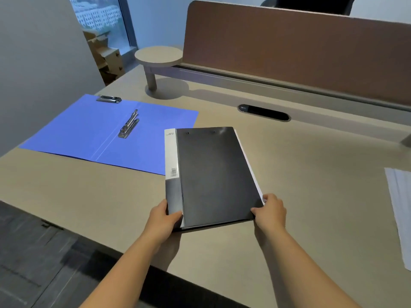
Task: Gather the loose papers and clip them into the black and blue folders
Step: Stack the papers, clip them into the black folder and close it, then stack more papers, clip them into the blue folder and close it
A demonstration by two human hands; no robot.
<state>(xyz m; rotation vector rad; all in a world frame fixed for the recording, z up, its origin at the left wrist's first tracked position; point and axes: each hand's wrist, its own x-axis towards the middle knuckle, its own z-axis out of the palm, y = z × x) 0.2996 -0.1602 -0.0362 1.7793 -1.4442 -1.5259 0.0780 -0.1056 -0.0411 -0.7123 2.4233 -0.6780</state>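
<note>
A beige desk (311, 185) fills the middle, with a brown divider panel (289, 47) along its far edge at 1 o'clock. A small round shelf (159, 56) stands at 11 o'clock. A window (97, 14) and cardboard boxes (106, 56) lie beyond. Dark grey floor (33, 252) shows at 8 o'clock.

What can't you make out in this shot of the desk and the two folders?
Head view only:
- Papers inside the closed black folder: hidden by its cover; only white edges show.
- Loose papers: cut off by the right edge.
- Spine label: print too small to read.
- Left hand and right hand: fingers under the folder are hidden.
</note>
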